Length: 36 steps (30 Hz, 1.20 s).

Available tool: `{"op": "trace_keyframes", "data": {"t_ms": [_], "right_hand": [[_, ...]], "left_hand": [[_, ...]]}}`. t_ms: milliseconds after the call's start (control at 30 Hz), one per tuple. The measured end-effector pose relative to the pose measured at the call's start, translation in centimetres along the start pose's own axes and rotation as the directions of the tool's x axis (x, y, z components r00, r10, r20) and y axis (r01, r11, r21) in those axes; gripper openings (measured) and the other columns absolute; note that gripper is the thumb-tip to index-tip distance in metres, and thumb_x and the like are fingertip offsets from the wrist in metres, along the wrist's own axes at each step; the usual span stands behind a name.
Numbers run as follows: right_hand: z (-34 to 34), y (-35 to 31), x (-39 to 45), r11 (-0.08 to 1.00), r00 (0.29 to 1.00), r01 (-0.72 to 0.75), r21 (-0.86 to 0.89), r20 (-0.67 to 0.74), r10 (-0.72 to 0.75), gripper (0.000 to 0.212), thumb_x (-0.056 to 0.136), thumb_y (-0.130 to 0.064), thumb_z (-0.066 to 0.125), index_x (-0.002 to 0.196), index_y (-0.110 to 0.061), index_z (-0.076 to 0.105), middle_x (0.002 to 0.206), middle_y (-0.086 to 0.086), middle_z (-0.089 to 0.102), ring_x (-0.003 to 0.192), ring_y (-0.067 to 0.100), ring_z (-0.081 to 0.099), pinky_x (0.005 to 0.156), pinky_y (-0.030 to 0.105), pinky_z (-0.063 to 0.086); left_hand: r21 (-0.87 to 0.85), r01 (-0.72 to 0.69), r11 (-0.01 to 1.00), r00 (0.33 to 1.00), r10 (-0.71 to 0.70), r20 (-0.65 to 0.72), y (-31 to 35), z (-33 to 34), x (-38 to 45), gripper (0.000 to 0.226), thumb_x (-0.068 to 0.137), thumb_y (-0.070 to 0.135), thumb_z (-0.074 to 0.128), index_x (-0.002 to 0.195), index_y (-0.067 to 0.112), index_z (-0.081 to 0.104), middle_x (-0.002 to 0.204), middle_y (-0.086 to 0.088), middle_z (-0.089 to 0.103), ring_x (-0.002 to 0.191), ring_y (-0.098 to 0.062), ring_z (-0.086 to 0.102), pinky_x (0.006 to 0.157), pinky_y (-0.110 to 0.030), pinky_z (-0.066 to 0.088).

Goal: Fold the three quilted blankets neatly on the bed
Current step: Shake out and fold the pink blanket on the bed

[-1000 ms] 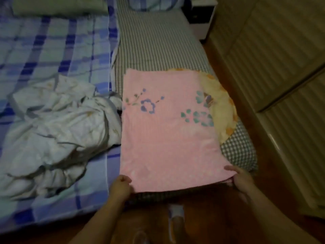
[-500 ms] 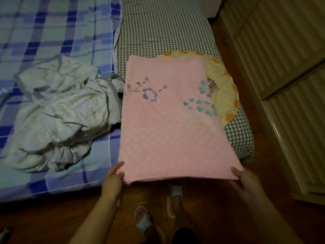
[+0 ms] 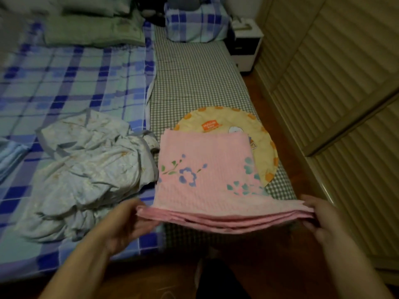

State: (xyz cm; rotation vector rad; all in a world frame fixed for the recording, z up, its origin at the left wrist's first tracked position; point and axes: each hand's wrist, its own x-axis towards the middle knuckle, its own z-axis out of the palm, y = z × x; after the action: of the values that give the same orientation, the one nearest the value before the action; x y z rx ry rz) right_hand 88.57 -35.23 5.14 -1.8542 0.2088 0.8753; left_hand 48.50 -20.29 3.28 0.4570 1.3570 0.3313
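Here both hands, left hand (image 3: pixel 127 225) and right hand (image 3: pixel 321 219), pinch the folded pink blanket's (image 3: pixel 207 175) near corners above the bed (image 3: pixel 194 83).

Both forearms are bare, no sleeves; a pale slipper (image 3: pixel 198 271) shows.

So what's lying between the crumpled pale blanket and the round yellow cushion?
The folded pink floral blanket, seen in the head view.

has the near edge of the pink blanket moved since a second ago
Yes. The pink blanket near edge has come up off the bed, held at its corners by the left hand and right hand; it now uncovers more of the yellow round cushion.
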Motion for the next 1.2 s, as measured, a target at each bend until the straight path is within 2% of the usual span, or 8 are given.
{"op": "trace_keyframes", "data": {"t_ms": [133, 300, 433, 567, 733, 900, 1067, 1200], "right_hand": [[7.3, -6.8, 7.6, 0.997, 0.989, -0.065, 0.044, 0.133, 0.059, 0.016, 0.09, -0.001, 0.05, 0.078, -0.008, 0.059, 0.082, 0.011, 0.058, 0.075, 0.017, 0.06, 0.039, 0.022, 0.051], [18.6, -12.8, 20.4, 0.999, 0.982, -0.038, -0.011, 0.185, 0.04, 0.017, 0.09, -0.023, 0.06, 0.103, -0.013, 0.06, 0.093, 0.01, 0.058, 0.074, 0.022, 0.069, 0.063, 0.036, 0.061], [24.1, -7.9, 27.4, 0.743, 0.981, 0.182, -0.644, 0.171, -0.092, 0.06, 0.081, -0.042, 0.063, 0.13, -0.011, 0.051, 0.115, 0.013, 0.057, 0.106, 0.036, 0.06, 0.091, 0.043, 0.051], [24.3, -1.5, 30.2, 0.55, 0.973, 0.229, -0.803, 0.211, -0.097, 0.066, 0.092, -0.039, 0.061, 0.145, -0.007, 0.038, 0.138, 0.023, 0.047, 0.122, 0.043, 0.049, 0.099, 0.048, 0.044], [24.2, -1.0, 31.9, 0.437, 0.932, 0.29, -0.851, 0.149, -0.329, 0.054, 0.09, -0.039, 0.063, 0.121, 0.004, 0.055, 0.117, 0.027, 0.054, 0.107, 0.043, 0.051, 0.093, 0.048, 0.042], [24.4, -2.7, 32.0, 0.662, 0.948, 0.294, -0.689, 0.298, -0.11, 0.067, 0.079, -0.046, 0.069, 0.136, -0.017, 0.047, 0.125, 0.01, 0.06, 0.107, 0.036, 0.06, 0.088, 0.049, 0.052], [24.1, -4.9, 30.6, 0.701, 0.867, 0.489, -0.519, 0.375, -0.327, 0.029, 0.081, -0.033, 0.062, 0.107, -0.022, 0.059, 0.089, -0.007, 0.061, 0.081, 0.012, 0.055, 0.069, 0.035, 0.043], [24.5, -4.2, 31.6, 0.718, 0.92, 0.39, -0.577, 0.273, -0.28, 0.016, 0.086, -0.025, 0.063, 0.1, -0.021, 0.058, 0.092, 0.005, 0.061, 0.086, 0.026, 0.057, 0.074, 0.042, 0.047]], "left_hand": [[-0.161, -0.069, 0.985, 0.998, 0.068, -0.013, 10.5, 2.7, 6.0, 0.03, 0.094, 0.019, 0.049, 0.098, -0.006, 0.065, 0.094, -0.025, 0.073, 0.072, -0.029, 0.075, 0.069, -0.04, 0.062], [-0.175, -0.27, 0.947, 0.961, 0.253, -0.116, 19.7, 7.9, 18.6, 0.034, 0.101, 0.041, 0.044, 0.118, 0.013, 0.054, 0.098, -0.018, 0.064, 0.08, -0.028, 0.068, 0.071, -0.038, 0.061], [0.664, -0.224, 0.714, 0.827, 0.5, -0.259, 14.5, 9.2, 29.0, 0.053, 0.094, 0.047, 0.051, 0.134, 0.012, 0.045, 0.117, -0.015, 0.062, 0.1, -0.032, 0.064, 0.092, -0.041, 0.05], [0.871, 0.044, 0.49, 0.879, 0.395, -0.267, 6.5, 7.9, 32.4, 0.077, 0.091, 0.052, 0.054, 0.146, 0.004, 0.031, 0.142, -0.028, 0.045, 0.126, -0.045, 0.047, 0.104, -0.047, 0.04], [0.775, 0.112, 0.621, 0.789, 0.418, -0.449, 8.8, 7.2, 33.2, 0.072, 0.084, 0.064, 0.054, 0.125, 0.004, 0.055, 0.118, -0.023, 0.065, 0.107, -0.043, 0.061, 0.092, -0.047, 0.05], [0.555, 0.02, 0.832, 0.883, 0.246, -0.4, 11.5, 7.7, 32.5, 0.044, 0.092, 0.043, 0.065, 0.119, 0.01, 0.058, 0.105, -0.007, 0.064, 0.094, -0.029, 0.064, 0.082, -0.037, 0.049], [0.819, -0.033, 0.573, 0.721, 0.581, -0.378, 11.8, 8.0, 31.9, 0.025, 0.097, 0.033, 0.052, 0.093, 0.009, 0.057, 0.087, -0.01, 0.059, 0.084, -0.037, 0.062, 0.07, -0.039, 0.045], [0.954, 0.145, 0.264, 0.674, 0.679, -0.29, 11.5, 9.1, 32.2, 0.059, 0.082, 0.022, 0.065, 0.137, 0.009, 0.046, 0.125, -0.026, 0.049, 0.112, -0.046, 0.049, 0.093, -0.052, 0.043]]}}
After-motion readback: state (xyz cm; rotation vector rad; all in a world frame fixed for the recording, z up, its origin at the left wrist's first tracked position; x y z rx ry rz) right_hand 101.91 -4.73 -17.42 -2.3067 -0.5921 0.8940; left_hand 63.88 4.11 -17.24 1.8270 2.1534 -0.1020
